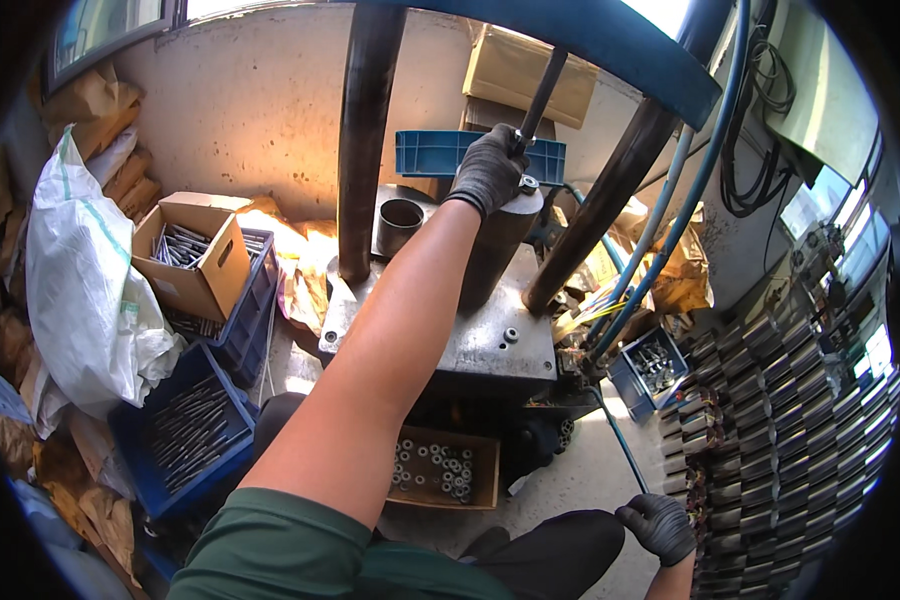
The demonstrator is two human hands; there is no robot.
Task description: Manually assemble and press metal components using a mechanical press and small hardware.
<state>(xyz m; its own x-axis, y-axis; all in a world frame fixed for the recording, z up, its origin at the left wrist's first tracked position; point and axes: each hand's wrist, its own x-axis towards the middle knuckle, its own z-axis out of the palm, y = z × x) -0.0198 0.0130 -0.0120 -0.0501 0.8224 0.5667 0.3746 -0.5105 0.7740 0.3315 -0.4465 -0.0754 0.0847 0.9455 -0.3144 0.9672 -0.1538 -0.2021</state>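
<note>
My left hand (pixel 490 168), in a dark grey glove, reaches over the press table to the lower end of a dark press rod (pixel 544 95). Its fingers are closed around something at the rod's tip, mostly hidden by the glove. Just below stands a dark upright cylinder (pixel 495 255) with a small shiny metal ring (pixel 528 184) on its top. My right hand (pixel 658 527), also gloved, is low at the right beside my knee. It is closed at the end of a thin blue lever (pixel 618 430) that slants down from the press.
Dark columns (pixel 370 140) frame the metal press table (pixel 450 350). A short tube (pixel 400 222) stands on it. Below is a box of metal rings (pixel 492 480). Blue crates (pixel 235 440) of metal rods lie left, near a cardboard box (pixel 222 275). Stacked metal parts (pixel 770 440) fill the right.
</note>
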